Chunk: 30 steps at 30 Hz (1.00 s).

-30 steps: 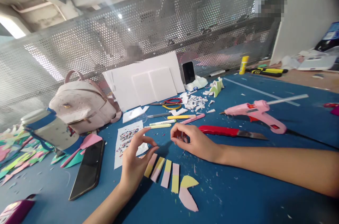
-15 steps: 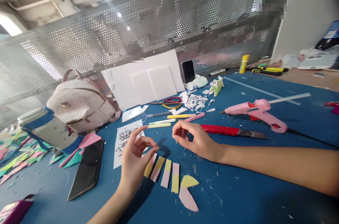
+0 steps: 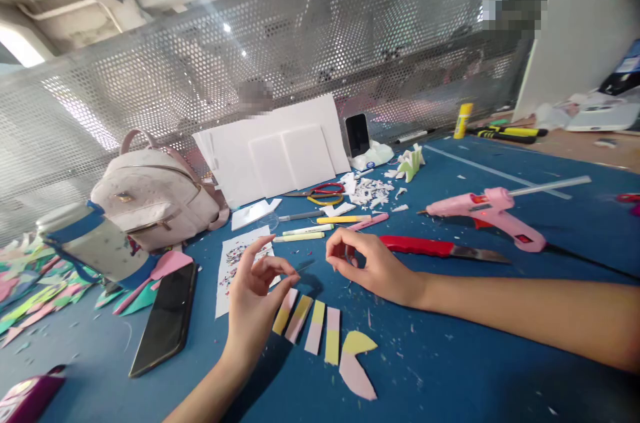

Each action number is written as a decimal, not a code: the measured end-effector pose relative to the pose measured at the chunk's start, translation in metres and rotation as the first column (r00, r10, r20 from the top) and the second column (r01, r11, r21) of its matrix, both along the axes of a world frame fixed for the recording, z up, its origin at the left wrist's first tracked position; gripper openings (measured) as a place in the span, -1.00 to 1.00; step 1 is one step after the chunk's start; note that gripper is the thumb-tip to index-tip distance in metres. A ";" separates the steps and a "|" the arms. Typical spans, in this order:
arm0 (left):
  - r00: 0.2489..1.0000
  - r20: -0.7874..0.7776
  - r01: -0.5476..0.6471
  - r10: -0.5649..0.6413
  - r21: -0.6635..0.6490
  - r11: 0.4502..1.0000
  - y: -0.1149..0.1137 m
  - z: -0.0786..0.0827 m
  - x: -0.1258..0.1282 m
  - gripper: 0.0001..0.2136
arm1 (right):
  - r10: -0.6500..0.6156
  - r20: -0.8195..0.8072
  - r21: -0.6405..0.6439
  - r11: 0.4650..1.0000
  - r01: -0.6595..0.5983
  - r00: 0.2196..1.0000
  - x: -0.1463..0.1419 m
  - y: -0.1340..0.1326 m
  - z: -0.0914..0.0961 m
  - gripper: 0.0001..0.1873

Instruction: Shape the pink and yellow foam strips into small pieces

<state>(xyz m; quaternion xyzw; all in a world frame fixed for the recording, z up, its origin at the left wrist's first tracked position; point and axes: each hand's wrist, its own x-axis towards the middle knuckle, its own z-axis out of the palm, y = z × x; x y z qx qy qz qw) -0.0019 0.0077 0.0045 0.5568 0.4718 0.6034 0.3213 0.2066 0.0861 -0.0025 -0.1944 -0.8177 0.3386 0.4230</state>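
Note:
My left hand (image 3: 257, 296) is raised over the blue table, thumb and a finger brought together and the index finger lifted. A faint thin sliver shows at its fingertips, too fine to name. Facing it, my right hand (image 3: 363, 263) has its fingers curled in towards the thumb; whatever they hold, if anything, is hidden. Below the hands lie several pink-and-yellow strips (image 3: 332, 336) and a curved pink-and-yellow cutout (image 3: 357, 366). Behind my left hand is a white sheet (image 3: 223, 286) with small coloured bits. A red-handled knife (image 3: 420, 246) lies just beyond my right hand.
A pink glue gun (image 3: 493, 213) lies at right, its cord trailing. Scissors (image 3: 325, 193), markers (image 3: 305, 236) and white scraps (image 3: 370, 193) lie behind. At left are a black phone (image 3: 165, 323), a tumbler (image 3: 95, 246), a backpack (image 3: 155, 196) and foam scraps (image 3: 45, 303).
Both hands keep nearly the same pose and place. The whole view has shifted very slightly; no object has visibly moved.

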 end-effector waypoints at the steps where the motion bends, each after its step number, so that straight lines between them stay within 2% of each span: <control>1: 1.000 0.002 -0.001 0.001 -0.001 1.000 0.000 0.000 0.000 -0.44 | 0.003 0.000 0.002 1.000 -0.003 1.000 0.000 0.000 0.000 -0.95; 12: 1.000 0.010 0.013 -0.013 0.012 1.000 -0.001 -0.001 0.000 -0.44 | 0.002 0.024 0.019 1.000 -0.002 1.000 -0.001 0.001 0.000 -0.94; 20: 0.990 -0.140 0.005 0.001 0.045 0.999 -0.005 -0.001 0.000 -0.48 | -0.020 0.111 0.095 0.995 0.010 0.994 -0.001 0.000 -0.001 -0.97; 24: 0.971 -0.240 0.002 0.006 0.033 0.999 -0.007 -0.002 0.000 -0.54 | 0.005 0.168 0.183 0.983 -0.036 0.986 0.000 -0.003 -0.001 -0.99; 30: 0.945 -0.320 0.040 -0.064 -0.080 0.996 -0.009 -0.007 0.004 -0.68 | 0.110 0.251 0.287 0.940 -0.183 0.962 0.000 -0.005 -0.002 -0.95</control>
